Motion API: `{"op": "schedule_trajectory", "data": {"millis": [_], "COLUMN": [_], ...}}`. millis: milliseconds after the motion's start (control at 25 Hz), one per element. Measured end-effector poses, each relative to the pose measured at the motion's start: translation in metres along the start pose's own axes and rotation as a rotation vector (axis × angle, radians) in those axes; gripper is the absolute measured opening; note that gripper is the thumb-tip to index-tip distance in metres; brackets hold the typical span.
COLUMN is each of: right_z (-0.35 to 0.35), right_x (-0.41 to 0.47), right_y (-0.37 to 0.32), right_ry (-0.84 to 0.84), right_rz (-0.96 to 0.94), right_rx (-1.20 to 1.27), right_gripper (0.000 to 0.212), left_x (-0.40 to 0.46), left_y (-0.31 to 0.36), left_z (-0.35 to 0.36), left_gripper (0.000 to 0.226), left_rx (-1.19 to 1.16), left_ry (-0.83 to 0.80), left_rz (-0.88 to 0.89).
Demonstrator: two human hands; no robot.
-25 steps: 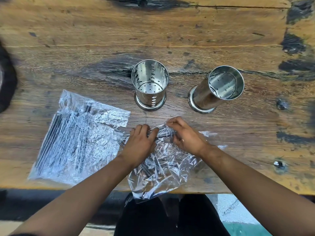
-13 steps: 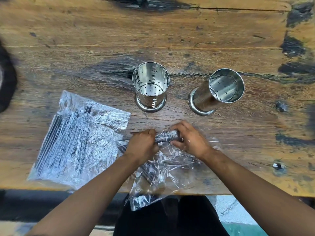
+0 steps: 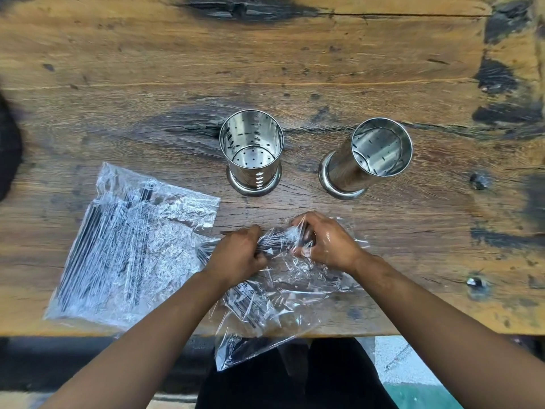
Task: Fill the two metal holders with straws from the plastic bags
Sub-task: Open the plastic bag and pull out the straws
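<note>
Here, left hand (image 3: 236,255) and right hand (image 3: 327,243) both clutch a crinkled clear plastic bag (image 3: 274,293) of dark straws; two empty perforated steel holders (image 3: 252,149) stand just beyond, farther away

Left hand (image 3: 236,255): centre of frame, fingers curled, gripping. Right hand (image 3: 324,242): just right of it, fingers curled, pinching. Hands nearly touching. Both forearms bare, rising from the lower corners, converging toward the middle.

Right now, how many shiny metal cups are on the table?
2. One metal cup stands mid-table; the other metal cup stands right of it. Both look empty.
</note>
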State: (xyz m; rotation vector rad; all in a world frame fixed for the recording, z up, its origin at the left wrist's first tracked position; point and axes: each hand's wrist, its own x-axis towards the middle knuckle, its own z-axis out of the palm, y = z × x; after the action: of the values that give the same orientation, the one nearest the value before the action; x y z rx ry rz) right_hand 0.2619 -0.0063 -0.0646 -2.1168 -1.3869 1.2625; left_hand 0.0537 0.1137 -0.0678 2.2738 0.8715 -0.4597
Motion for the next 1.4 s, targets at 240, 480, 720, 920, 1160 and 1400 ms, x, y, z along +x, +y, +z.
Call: {"op": "schedule_trajectory", "data": {"millis": [240, 480, 720, 920, 1160, 1400], "right_z": [-0.006, -0.003, -0.001, 0.001, -0.012, -0.023], "right_x": [0.005, 0.001, 0.000, 0.001, -0.020, -0.050], "right_y": [-0.002, -0.003, -0.019, -0.026, -0.018, 0.019], "right_ry": [-0.005, -0.062, -0.177, -0.199, -0.218, -0.182], "right_rz": [0.055, 0.064, 0.046, 0.018, 0.017, 0.109], "right_rx": [0.038, 0.058, -0.119, -0.254, -0.304, -0.401], "right_gripper": [0.060, 0.058, 0.038, 0.042, 0.032, 0.028], "left_x": [0.008, -0.001, -0.002, 0.003, -0.007, -0.020], "left_y": [0.005, 0.004, 0.013, 0.019, -0.002, -0.020], "left_z": [-0.007, -0.001, 0.010, 0.007, 0.013, 0.021], "left_gripper": [0.057, 0.034, 0.040, 0.048, 0.066, 0.090], "left_rx": [-0.119, -0.090, 0.184, 0.346, 0.314, 0.397], "left_ry": [-0.092, -0.024, 0.033, 0.029, 0.130, 0.157], "left_rz": [-0.063, -0.024, 0.096, 0.105, 0.109, 0.010]}}
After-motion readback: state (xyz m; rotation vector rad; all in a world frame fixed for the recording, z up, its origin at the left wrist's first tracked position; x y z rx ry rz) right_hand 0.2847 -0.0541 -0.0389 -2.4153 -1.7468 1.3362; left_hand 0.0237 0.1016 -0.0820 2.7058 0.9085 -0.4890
